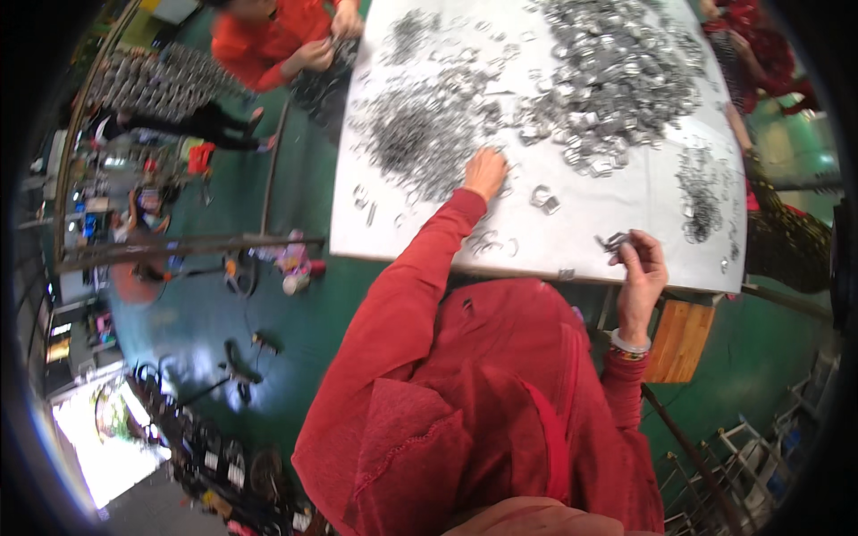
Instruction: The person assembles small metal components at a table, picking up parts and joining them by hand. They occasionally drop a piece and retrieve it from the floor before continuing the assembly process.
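My left hand (487,171) reaches onto the white table (527,241), at the near edge of a wide heap of small, thin, curved metal pieces (407,138). Its fingers are curled and closed; whatever lies under them is hidden. Over the table's front edge, my right hand (645,268) pinches a small cluster of dark metal pieces (613,245) between thumb and fingers. A few shiny metal bands (545,199) lie between my two hands. Several loose curved pieces (485,241) rest near the table edge by my left forearm.
A tall pile of shiny metal bands (617,80) covers the table's far right. Another heap of small pieces (699,201) lies at the right edge. A person in orange (268,45) works at the far left corner; others are at the right. A wooden stool (681,339) stands near my right.
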`<action>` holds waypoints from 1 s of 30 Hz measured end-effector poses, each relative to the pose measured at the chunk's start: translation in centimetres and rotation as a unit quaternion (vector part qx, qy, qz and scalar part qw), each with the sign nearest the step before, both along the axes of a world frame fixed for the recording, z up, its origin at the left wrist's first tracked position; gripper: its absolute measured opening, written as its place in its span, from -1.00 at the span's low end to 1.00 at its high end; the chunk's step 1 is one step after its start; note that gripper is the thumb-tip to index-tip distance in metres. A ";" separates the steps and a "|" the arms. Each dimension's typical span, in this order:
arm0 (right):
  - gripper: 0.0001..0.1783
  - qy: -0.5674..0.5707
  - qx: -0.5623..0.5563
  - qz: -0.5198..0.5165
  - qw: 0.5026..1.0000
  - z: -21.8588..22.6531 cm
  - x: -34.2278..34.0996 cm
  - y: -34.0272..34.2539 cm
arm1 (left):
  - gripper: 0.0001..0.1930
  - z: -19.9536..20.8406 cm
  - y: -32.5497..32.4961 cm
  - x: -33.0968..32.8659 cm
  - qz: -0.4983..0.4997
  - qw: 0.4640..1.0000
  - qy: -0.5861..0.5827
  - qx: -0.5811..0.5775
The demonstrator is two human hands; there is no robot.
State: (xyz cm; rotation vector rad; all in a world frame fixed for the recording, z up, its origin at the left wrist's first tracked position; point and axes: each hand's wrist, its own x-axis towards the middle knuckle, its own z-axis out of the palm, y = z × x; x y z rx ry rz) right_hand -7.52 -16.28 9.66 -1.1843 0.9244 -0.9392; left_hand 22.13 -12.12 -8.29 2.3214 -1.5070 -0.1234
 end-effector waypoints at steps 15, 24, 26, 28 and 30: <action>-0.80 -0.008 0.008 -0.007 1.000 0.6 0.7 -1.4 | -0.84 5.1 -2.4 -1.7 -0.017 0.966 0.207 -0.152; -0.86 -0.020 0.018 0.030 0.999 -0.7 2.8 -0.4 | -0.90 18.9 1.8 -10.6 -0.109 0.819 0.538 -0.166; -0.88 0.018 -0.008 0.029 0.999 -0.7 2.8 -0.5 | -0.92 19.3 1.8 -10.9 -0.149 0.886 0.396 -0.187; -0.88 0.025 -0.020 0.040 0.999 -0.1 3.0 -0.2 | -0.92 18.8 1.8 -11.0 -0.153 0.896 0.370 -0.189; -0.87 0.035 -0.014 0.048 0.998 0.1 3.1 0.0 | -0.92 18.5 1.9 -11.2 -0.150 0.903 0.355 -0.189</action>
